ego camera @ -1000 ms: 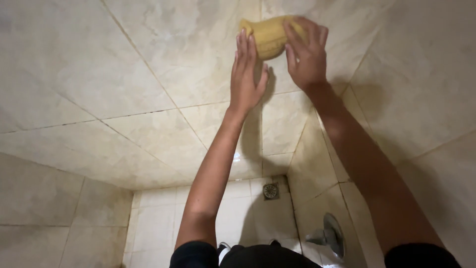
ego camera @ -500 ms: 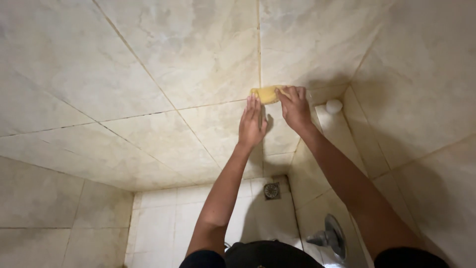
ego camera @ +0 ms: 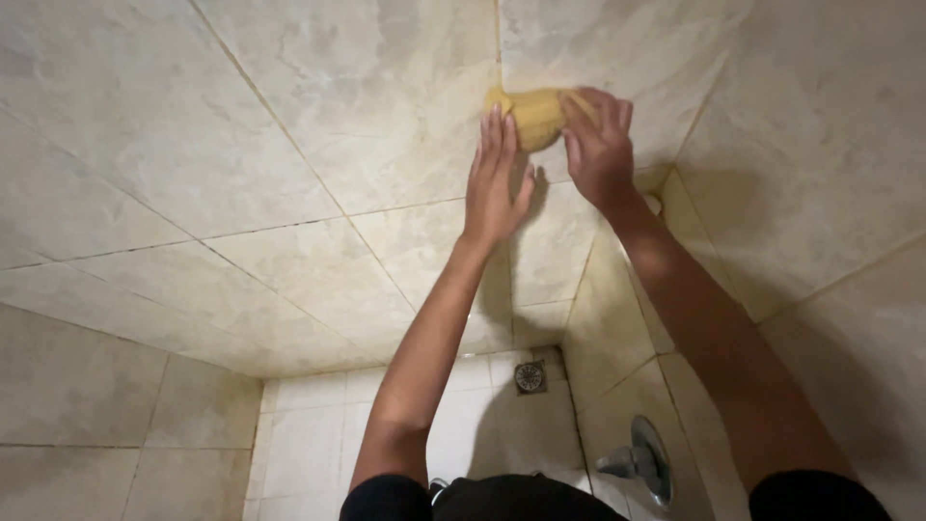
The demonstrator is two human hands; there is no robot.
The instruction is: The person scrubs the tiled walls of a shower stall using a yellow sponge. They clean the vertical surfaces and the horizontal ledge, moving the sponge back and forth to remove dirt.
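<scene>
Beige tiled walls point(ego camera: 289, 145) (floor drain point(ego camera: 530, 376)).

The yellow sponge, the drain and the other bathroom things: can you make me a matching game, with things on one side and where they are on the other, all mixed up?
Things:
1. yellow sponge
2. floor drain
3. metal tap handle
4. left hand

Places:
A. low on the right wall
B. pressed on the wall tiles under the right hand
C. in the white floor by the corner
D. flat on the wall, just left of and below the sponge

Right pairs: 1-B, 2-C, 3-A, 4-D
</scene>
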